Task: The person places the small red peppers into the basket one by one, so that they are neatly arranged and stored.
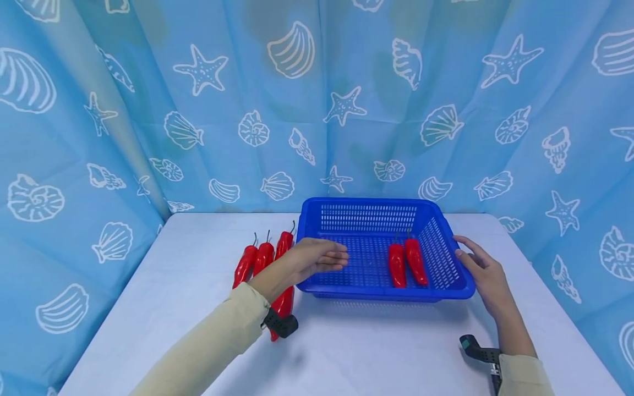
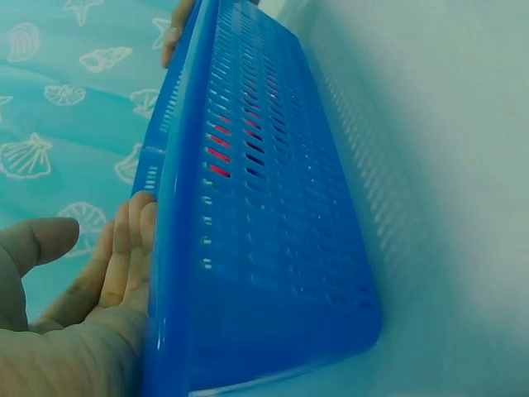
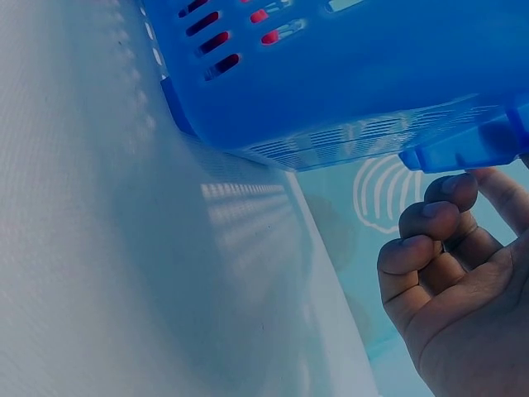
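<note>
My left hand [image 1: 317, 258] hangs over the left end of a blue plastic basket [image 1: 376, 292], holding nothing. In the left wrist view its fingers [image 2: 124, 248] extend just past the basket's rim, with the thumb apart. My right hand [image 1: 485, 269] holds the rim at the basket's right side, its thumb and index finger at the edge. The right wrist view shows its other fingers [image 3: 417, 240] curled beside the rim. Two red chili peppers, one [image 1: 397, 265] left of the other [image 1: 416, 261], lie inside toward the right, stems pointing away.
Several more red chili peppers [image 1: 245, 266] lie on the white table [image 1: 198, 258] left of the basket, partly hidden by my left forearm. A blue curtain [image 1: 317, 99] with white shell and starfish prints hangs behind the table and along both sides.
</note>
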`<state>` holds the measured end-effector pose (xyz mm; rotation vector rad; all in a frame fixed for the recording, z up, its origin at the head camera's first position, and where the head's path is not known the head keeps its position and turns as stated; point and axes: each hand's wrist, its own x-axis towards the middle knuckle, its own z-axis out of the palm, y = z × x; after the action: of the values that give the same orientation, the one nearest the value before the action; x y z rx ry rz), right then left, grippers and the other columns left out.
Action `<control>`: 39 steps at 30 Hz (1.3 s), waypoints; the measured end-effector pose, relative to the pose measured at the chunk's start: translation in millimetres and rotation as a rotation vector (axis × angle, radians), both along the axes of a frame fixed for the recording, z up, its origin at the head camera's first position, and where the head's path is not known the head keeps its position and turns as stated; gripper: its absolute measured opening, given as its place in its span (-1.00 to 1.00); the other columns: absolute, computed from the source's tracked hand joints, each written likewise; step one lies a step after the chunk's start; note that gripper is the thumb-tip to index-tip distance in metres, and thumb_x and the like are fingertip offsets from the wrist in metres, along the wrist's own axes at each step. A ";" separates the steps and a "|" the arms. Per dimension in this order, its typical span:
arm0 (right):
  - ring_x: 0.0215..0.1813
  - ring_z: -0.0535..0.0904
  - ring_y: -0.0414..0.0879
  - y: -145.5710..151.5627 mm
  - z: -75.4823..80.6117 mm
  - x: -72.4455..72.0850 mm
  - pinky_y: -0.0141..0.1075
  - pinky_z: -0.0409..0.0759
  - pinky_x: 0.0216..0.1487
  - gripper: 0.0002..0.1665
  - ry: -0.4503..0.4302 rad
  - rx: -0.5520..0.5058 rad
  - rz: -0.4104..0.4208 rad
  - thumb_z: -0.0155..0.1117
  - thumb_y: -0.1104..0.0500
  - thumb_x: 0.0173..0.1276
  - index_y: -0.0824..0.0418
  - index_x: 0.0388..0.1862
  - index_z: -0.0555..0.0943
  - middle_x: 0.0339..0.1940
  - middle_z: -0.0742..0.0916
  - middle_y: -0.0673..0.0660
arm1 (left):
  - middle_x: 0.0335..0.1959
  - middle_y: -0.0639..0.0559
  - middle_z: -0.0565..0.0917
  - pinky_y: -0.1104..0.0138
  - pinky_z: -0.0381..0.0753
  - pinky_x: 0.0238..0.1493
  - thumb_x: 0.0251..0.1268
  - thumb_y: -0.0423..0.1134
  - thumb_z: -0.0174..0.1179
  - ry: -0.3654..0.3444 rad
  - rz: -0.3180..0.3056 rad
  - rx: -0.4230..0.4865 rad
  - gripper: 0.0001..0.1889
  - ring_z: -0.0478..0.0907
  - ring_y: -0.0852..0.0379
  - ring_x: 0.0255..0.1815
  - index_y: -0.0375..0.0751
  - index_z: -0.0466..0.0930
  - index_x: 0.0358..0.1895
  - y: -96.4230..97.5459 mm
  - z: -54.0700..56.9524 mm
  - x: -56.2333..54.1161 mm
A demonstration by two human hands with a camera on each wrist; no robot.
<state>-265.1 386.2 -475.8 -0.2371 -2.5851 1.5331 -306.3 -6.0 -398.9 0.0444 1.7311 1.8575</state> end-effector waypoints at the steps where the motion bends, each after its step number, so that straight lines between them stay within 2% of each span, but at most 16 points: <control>1: 0.36 0.34 0.49 -0.1 0.1 -0.1 0.40 0.37 0.19 -0.18 -0.001 0.001 -0.001 -0.02 -0.37 0.48 -0.13 0.61 0.18 0.46 0.36 0.45 | 0.09 -0.31 0.66 0.16 0.62 0.14 0.50 -0.26 0.14 0.002 -0.003 0.006 -0.69 0.64 -0.17 0.13 -0.37 0.59 0.16 -1.6 0.9 1.1; 8: 0.39 0.30 0.50 0.4 0.4 -1.6 0.43 0.35 0.19 -0.18 -0.005 0.004 -0.001 -0.01 -0.38 0.47 -0.14 0.61 0.17 0.48 0.34 0.44 | 0.02 -0.22 0.70 0.16 0.61 0.15 0.51 -0.25 0.13 0.030 -0.002 0.020 -0.69 0.67 -0.12 0.08 -0.35 0.58 0.16 -12.3 4.0 7.4; 15: 0.41 0.24 0.53 6.0 0.5 4.6 0.47 0.30 0.19 -0.18 -0.035 0.001 -0.021 -0.02 -0.38 0.47 -0.17 0.61 0.16 0.51 0.29 0.45 | 0.12 -0.31 0.64 0.08 0.53 0.25 0.51 -0.25 0.12 0.047 -0.020 0.061 -0.66 0.67 -0.11 0.09 -0.39 0.56 0.19 -16.3 1.1 10.5; 24: 0.40 0.29 0.49 2.5 1.3 1.4 0.39 0.35 0.22 -0.19 -0.013 -0.016 -0.010 -0.01 -0.36 0.48 -0.14 0.61 0.18 0.49 0.32 0.45 | 0.10 -0.29 0.65 0.19 0.62 0.14 0.50 -0.22 0.14 0.066 0.011 0.051 -0.63 0.66 -0.11 0.09 -0.40 0.54 0.21 -30.5 3.5 14.8; 30: 0.40 0.30 0.49 -0.1 0.3 0.3 0.38 0.35 0.22 -0.19 -0.016 -0.026 -0.009 -0.01 -0.37 0.48 -0.14 0.61 0.18 0.49 0.33 0.44 | 0.13 -0.30 0.63 0.11 0.54 0.23 0.53 -0.24 0.09 0.069 0.014 0.067 -0.61 0.61 -0.18 0.17 -0.41 0.50 0.26 -38.0 3.2 18.6; 34: 0.39 0.31 0.49 -1.0 -1.2 -0.2 0.38 0.36 0.22 -0.20 -0.010 -0.026 -0.004 -0.02 -0.37 0.48 -0.17 0.61 0.18 0.49 0.33 0.45 | 0.13 -0.29 0.63 0.04 0.48 0.28 0.51 -0.22 0.13 0.066 0.037 0.064 -0.61 0.63 -0.14 0.14 -0.38 0.52 0.25 -44.0 2.7 20.0; 39: 0.37 0.33 0.49 -1.0 -2.1 -0.8 0.38 0.36 0.21 -0.21 0.001 -0.027 0.001 -0.02 -0.37 0.48 -0.19 0.60 0.18 0.48 0.34 0.45 | 0.09 -0.26 0.66 0.06 0.50 0.25 0.48 -0.24 0.16 0.074 0.064 0.081 -0.62 0.63 -0.13 0.14 -0.39 0.52 0.24 -54.3 1.9 20.4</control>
<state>-265.9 385.2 -478.0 -0.2380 -2.5655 1.5695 -285.9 -60.4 -397.0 0.0915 1.7245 1.9947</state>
